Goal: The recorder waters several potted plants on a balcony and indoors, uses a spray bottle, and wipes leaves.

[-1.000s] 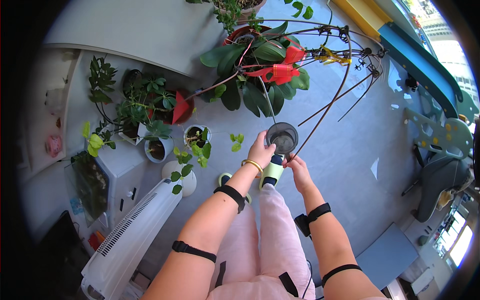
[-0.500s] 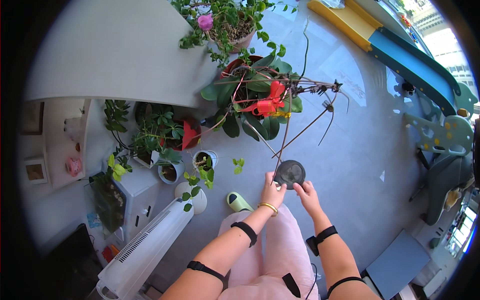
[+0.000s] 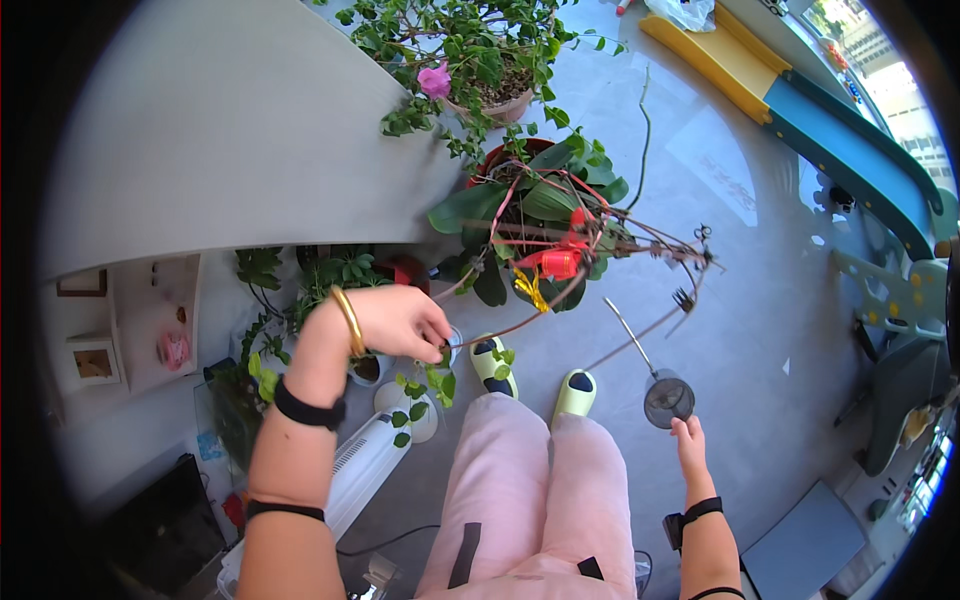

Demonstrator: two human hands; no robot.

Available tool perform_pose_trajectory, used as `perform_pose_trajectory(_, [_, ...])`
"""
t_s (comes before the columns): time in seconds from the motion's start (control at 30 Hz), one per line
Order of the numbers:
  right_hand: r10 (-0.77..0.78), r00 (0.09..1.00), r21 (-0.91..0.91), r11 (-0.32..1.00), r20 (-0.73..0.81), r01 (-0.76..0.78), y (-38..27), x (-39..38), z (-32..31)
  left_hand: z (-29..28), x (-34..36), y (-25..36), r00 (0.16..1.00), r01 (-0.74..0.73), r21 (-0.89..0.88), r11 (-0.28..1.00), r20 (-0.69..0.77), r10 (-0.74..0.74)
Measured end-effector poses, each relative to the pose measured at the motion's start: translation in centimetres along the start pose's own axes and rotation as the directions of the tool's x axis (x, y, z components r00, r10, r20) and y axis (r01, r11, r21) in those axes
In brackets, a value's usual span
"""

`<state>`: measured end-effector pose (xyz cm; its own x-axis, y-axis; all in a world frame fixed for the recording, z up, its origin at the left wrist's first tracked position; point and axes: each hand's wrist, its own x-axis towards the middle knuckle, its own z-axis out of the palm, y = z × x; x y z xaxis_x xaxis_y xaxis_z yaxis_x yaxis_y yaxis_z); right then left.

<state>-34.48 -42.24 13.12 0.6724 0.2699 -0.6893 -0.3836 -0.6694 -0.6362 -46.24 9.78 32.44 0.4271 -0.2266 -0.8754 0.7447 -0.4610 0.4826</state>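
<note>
**Hands, well apart: left hand [image 3: 400,322] on a brown stem [image 3: 500,333], right hand [image 3: 690,445] on a mesh cup [image 3: 669,398]**

Left hand: fingertips pinched together at the stem's end, near side and left of the broad-leaved plant [image 3: 548,203].

Right hand: fingers at the cup's rim, near side and right of the plant; pale rod [image 3: 630,335] extending from the cup.

Change: a moment ago both hands met at the cup; now they are spread wide. The right alone bears the cup, leaving the left to the stem, which bends from the plant.

Containers:
- Mesh cup: round, dark; contents, if any, cannot be told.
- Red pot [image 3: 494,160]: holds the broad-leaved plant; red ribbon [image 3: 557,264] among its stems.
- Pinkish pot [image 3: 505,108], beyond the plant: bark-like bits, leafy growth, pink flower [image 3: 433,80].
- Light grey pot [image 3: 384,368], near side and left of the plant: dark soil, partly hidden by the left hand.
</note>
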Motion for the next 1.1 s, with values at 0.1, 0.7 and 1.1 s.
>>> perform_pose_trajectory(0.1, [0.128, 0.991, 0.065, 0.99, -0.04, -0.126, -1.1, -0.1, 0.9, -5.1, -0.7, 0.2, 0.975, 0.009, -0.145, 0.989, 0.221, 0.023])
perform_pose_trajectory(0.7, [0.403, 0.901, 0.403, 0.859, -0.158, -0.314, 1.8, -0.8, 6.6, -16.8, 4.9, -1.6, 0.844, -0.237, -0.529, 0.815, 0.304, 0.443])
perform_pose_trajectory(1.1, [0.567, 0.801, 0.478, 0.767, -0.193, -0.427, -0.2, -1.4, 8.8, -9.9, 1.0, -9.9, 0.853, -0.262, -0.685, 0.679, 0.164, 0.495])
